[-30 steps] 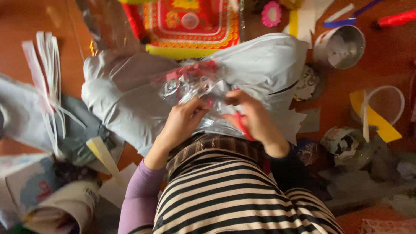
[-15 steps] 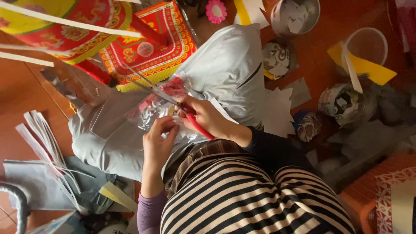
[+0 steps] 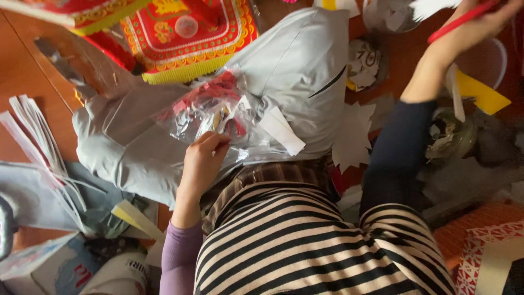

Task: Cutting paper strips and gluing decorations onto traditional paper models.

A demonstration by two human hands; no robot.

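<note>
Two hands, now parted. Head view: right hand (image 3: 480,24) has lifted away to the upper right, fingers closed on a red pen-like tool (image 3: 461,21); half a second ago it worked beside the left. Left hand (image 3: 203,161) remains, fingers pinching the clear plastic bag of paper scraps (image 3: 210,112), just beyond the fingertips on a grey-trousered lap (image 3: 305,65). Surface: wooden floor (image 3: 27,82), littered; red-and-gold decorated paper (image 3: 185,33) farther beyond the left fingers; white paper cut-outs (image 3: 352,134) between the hands.

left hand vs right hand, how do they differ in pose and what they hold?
The left hand sits low on the lap, fingers on a clear plastic bag of paper scraps; the right hand is raised far out, gripping a red pen-like tool. Both are bare, with long sleeves.
</note>
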